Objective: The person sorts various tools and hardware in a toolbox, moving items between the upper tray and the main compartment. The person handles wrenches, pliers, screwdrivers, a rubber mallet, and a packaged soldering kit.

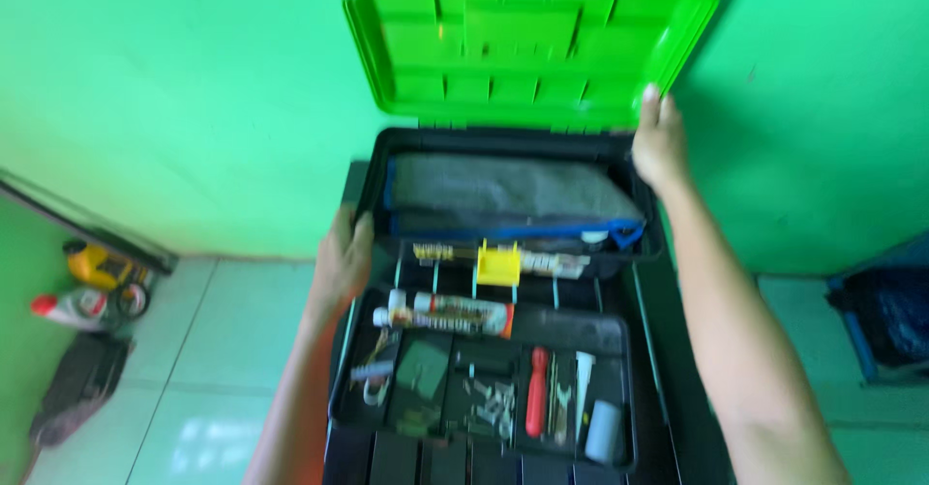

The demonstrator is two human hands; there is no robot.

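Open black toolbox (503,141) with its green lid (527,49) raised against the green wall (174,98), both hands on it.

The right hand (660,141) has its grip closed on the lid's lower right corner; the left hand (341,257) rests its grip wrapped over the box's left rim. Inside lies a grey folded cloth (503,187) with blue edging. In front sits a black tray (619,335) holding a tube (447,313), a red-handled screwdriver (537,390) and small metal bits. At far left, bottles (92,287) stand on the tiled floor (223,349).
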